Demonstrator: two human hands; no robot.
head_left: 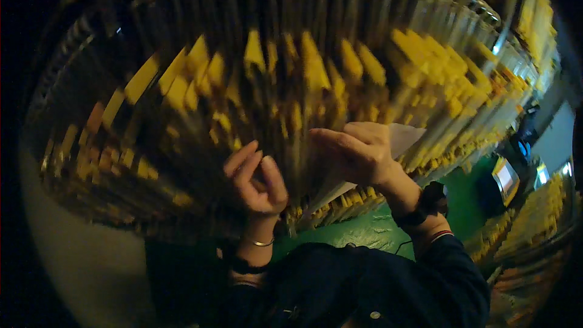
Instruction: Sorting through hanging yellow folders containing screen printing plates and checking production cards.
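Observation:
My left hand [258, 182] is raised in front of a long row of thin hanging pieces with yellow tags [314, 64]. Its fingers are loosely curled with gaps between them, and nothing shows in them. To its right, my right hand [361, 150] is closed, knuckles up and index finger pointing left toward the row. A pale, paper-like sheet [405, 138] shows on both sides of this hand, which seems to grip it; the fingertips are hidden in shadow. Blur and dim light obscure what the hanging pieces are.
Metal hooks and a rail [480, 6] run along the top of the row. More tagged racks [528, 222] stand at the right. Below is a green floor [364, 231]. Near the right edge is a dark device with a lit screen [504, 176].

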